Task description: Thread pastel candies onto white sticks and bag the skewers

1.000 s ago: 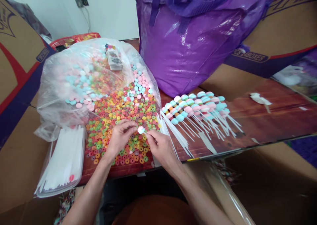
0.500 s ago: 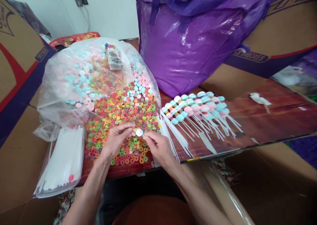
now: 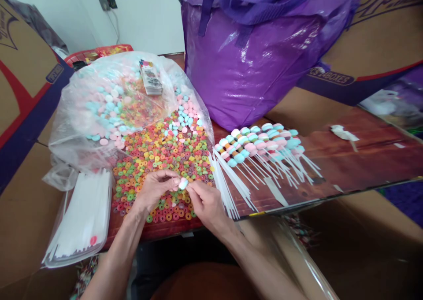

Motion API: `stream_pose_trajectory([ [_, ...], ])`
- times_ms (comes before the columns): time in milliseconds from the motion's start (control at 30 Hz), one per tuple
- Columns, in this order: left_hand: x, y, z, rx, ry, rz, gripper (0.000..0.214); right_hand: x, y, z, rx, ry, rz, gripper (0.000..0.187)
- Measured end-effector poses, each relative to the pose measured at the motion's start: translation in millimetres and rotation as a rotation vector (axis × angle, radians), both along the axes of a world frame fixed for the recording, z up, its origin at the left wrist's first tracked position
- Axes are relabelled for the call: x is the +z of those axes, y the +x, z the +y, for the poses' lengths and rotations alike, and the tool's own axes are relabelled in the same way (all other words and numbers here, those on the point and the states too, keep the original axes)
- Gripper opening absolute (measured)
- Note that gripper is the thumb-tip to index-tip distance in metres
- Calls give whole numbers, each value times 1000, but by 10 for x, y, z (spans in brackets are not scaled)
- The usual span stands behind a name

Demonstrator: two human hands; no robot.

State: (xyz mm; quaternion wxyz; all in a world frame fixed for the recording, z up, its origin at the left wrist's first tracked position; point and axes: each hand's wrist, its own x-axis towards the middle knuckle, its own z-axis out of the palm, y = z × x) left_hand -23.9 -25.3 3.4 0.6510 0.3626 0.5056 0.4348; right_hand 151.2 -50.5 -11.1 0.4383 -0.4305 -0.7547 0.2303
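My left hand (image 3: pixel 159 189) pinches a small white, pink and pale-blue marshmallow (image 3: pixel 183 183) above the gummy rings. From the other side, the closed fingertips of my right hand (image 3: pixel 205 202) meet the marshmallow; whatever they grip is hidden. Beneath both hands spreads a layer of coloured gummy rings (image 3: pixel 158 154). Loose pink and blue marshmallows (image 3: pixel 187 108) lie behind them, partly under a clear plastic bag (image 3: pixel 66 128). To the right rest rows of finished-looking candy skewers (image 3: pixel 261 139) with white sticks, and a fan of bare white sticks (image 3: pixel 228 185) lies beside them.
A clear tray (image 3: pixel 107 234) of white sticks stands at the left. On the plastic bag sits a stack of printed cards (image 3: pixel 152 82). A big purple bag (image 3: pixel 244 71) fills the back, between cardboard boxes (image 3: pixel 26 159). Crumpled white paper (image 3: pixel 343 132) lies far right.
Both hands have lowered slightly, and the marshmallow between them has tilted. My right hand has shifted a little left, closer to my left fingertips.
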Motion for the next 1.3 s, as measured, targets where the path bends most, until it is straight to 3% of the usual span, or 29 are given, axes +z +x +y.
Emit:
stream_pose_trajectory([
  [167,-5,64,-2,60,-84,-151,32,52,-135,48,-57,-118,89,31],
  [333,1,44,109,218,-11,-195,29,92,-71,141,76,-196,46,25],
  [567,-45,223,104,89,-41,-106,35,25,-27,162,-21,-188,90,27],
  [667,20,242,260,31,103,121,38,-17,-13,213,-67,-221,117,26],
  [800,178,211,794,86,455,770,28,-61,77,284,-219,-272,175,28],
  [867,231,236,1082,-43,534,1130,23,-81,113,292,-257,-309,205,30],
  [967,266,335,1366,-321,423,1495,25,-107,119,277,-258,-335,236,32],
  [1067,279,426,1459,-396,367,1579,23,-125,95,262,-240,-335,241,30],
  [1300,231,419,1509,-381,380,1582,24,-155,89,246,-229,-339,242,30],
])
